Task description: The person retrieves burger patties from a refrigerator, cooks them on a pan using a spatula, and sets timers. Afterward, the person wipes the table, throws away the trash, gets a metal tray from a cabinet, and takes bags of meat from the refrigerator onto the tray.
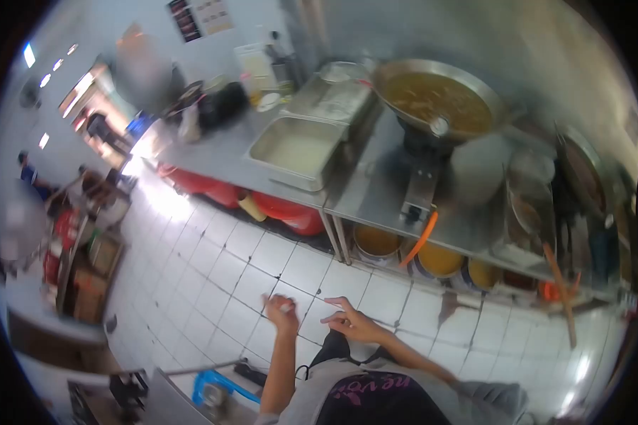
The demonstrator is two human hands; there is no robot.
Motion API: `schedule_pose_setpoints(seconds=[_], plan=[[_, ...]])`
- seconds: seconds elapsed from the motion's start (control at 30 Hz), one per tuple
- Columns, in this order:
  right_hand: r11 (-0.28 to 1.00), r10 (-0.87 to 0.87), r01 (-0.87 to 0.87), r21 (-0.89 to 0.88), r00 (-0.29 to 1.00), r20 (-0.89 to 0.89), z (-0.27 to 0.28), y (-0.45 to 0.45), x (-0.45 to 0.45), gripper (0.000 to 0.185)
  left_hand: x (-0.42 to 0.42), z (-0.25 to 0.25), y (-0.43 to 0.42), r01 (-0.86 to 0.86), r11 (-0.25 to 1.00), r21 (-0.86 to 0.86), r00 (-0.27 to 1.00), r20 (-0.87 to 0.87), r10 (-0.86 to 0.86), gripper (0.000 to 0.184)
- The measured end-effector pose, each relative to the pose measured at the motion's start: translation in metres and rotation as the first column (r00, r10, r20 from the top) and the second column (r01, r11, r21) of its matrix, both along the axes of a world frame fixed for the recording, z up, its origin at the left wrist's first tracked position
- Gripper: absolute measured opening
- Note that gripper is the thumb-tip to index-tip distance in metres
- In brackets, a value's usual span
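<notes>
My left hand (pixel 282 313) is raised in front of my body with its fingers curled; a small pale spot shows among them, too blurred to make out. My right hand (pixel 353 324) is beside it, a short gap away, with thumb and index finger stretched apart and nothing visible between them. Both hands hang over the white tiled floor (pixel 262 283) and touch neither table. Beyond them stands a metal table (pixel 376 195) bearing a large wok (pixel 500 106) of brown liquid with pieces in it. To its left, a rectangular metal tray (pixel 298 145) holds pale liquid.
Under the tables are tubs of yellow-brown liquid (pixel 376 241) and red basins (pixel 290 212). An orange hose (pixel 422 237) hangs at the front edge. At the right lies a long wooden handle (pixel 561 297). A blue item (pixel 216 386) is at lower left. People (pixel 105 131) are far left.
</notes>
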State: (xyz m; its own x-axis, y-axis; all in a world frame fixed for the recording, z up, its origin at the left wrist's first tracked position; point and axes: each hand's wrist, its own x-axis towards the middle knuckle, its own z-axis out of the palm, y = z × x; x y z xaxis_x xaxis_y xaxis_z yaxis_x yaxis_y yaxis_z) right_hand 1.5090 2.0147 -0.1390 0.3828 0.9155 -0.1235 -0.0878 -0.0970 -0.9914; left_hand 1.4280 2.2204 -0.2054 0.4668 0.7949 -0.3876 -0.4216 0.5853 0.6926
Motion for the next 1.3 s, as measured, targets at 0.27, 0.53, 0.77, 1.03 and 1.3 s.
schedule_pose_setpoints(seconds=[0.27, 0.53, 0.77, 1.03, 1.3], plan=[[0.875, -0.206, 0.287, -0.391, 0.950, 0.237, -0.181, -0.008, 0.015, 0.039, -0.041, -0.021, 0.088, -0.131, 0.963, -0.236, 0.989, -0.103, 0.110, 0.052], [-0.204, -0.869, 0.729, -0.653, 0.172, 0.464, -0.284, -0.241, -0.136, 0.033, 0.088, -0.048, 0.012, 0.624, 0.738, -0.258, 0.775, 0.084, -0.626, 0.053], [-0.557, -0.703, 0.396, -0.730, -0.693, 0.160, -0.331, -0.285, -0.364, 0.029, 0.167, -0.061, -0.183, 0.947, 0.317, -0.056, 0.319, 0.028, -0.948, 0.056], [-0.237, -0.595, 0.073, -0.969, -0.799, 0.085, -0.404, -0.152, -0.453, 0.027, 0.140, -0.079, -0.376, 0.973, -0.231, -0.016, -0.231, -0.163, -0.959, 0.051], [-0.279, -0.910, 0.587, -0.760, -0.414, 0.014, -0.415, -0.224, -0.439, 0.033, 0.160, -0.088, -0.535, 0.844, -0.532, 0.072, -0.466, -0.395, -0.792, 0.048]])
